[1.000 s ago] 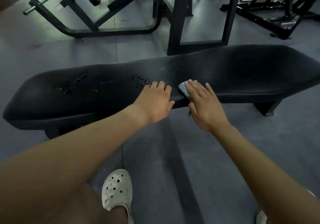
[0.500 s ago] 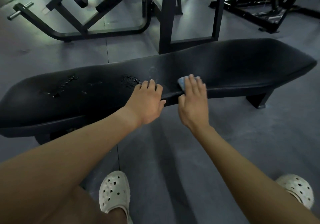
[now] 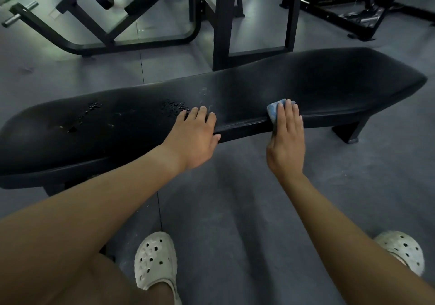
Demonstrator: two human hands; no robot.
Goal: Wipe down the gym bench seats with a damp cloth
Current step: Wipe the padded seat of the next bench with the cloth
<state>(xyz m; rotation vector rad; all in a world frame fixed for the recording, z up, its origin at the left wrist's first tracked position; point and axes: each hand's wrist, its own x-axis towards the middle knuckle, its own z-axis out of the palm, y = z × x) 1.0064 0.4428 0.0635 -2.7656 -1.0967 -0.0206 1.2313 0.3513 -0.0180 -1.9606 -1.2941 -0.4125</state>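
I see my right hand (image 3: 286,140) laid flat, fingers straight and together, pressing a blue cloth (image 3: 274,111) against the near edge of the black bench (image 3: 329,88). Only a corner of the cloth shows, past my fingertips and to their left; the rest is hidden under the palm, so I cannot tell how it is folded. My left hand (image 3: 195,140) rests on the same edge, well to the left of the right one, fingers curled over the top of the padding and thumb down along the front side, holding nothing but the bench itself. Just beyond the left fingertips sits a patch of water drops (image 3: 174,107), with more drops (image 3: 91,107) farther to the left. Below both hands is grey floor (image 3: 235,198), with my white clogs, one (image 3: 155,260) under the left arm and one (image 3: 400,250) under the right.
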